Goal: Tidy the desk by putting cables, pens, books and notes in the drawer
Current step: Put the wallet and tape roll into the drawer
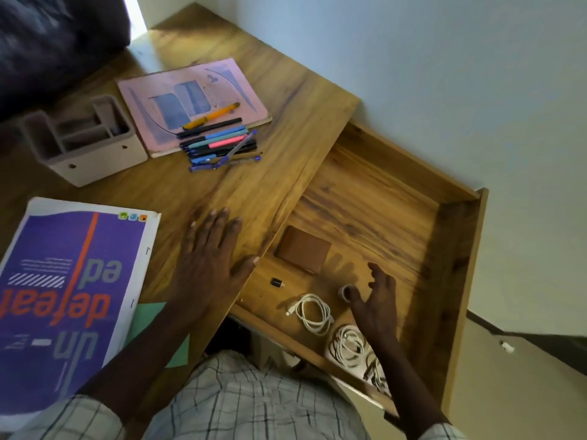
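Observation:
The wooden drawer (451, 249) stands pulled out at the right of the desk (254, 185). Inside lie coiled white cables (313, 314), a second white coil (347, 344), a brown wallet (303, 249), a small black adapter (277, 283) and a tape roll (344, 292). My right hand (376, 304) hovers over the drawer with fingers spread, holding nothing. My left hand (211, 258) lies flat on the desk near its edge. Several pens (219, 142) lie by a pink notebook (190, 103). A purple book (73, 296) lies at the left, over a green sheet (149, 315).
A grey desk organiser (82, 141) stands at the back left, with a dark bag (47, 42) behind it. A pale wall runs along the right. The far part of the drawer floor holds nothing.

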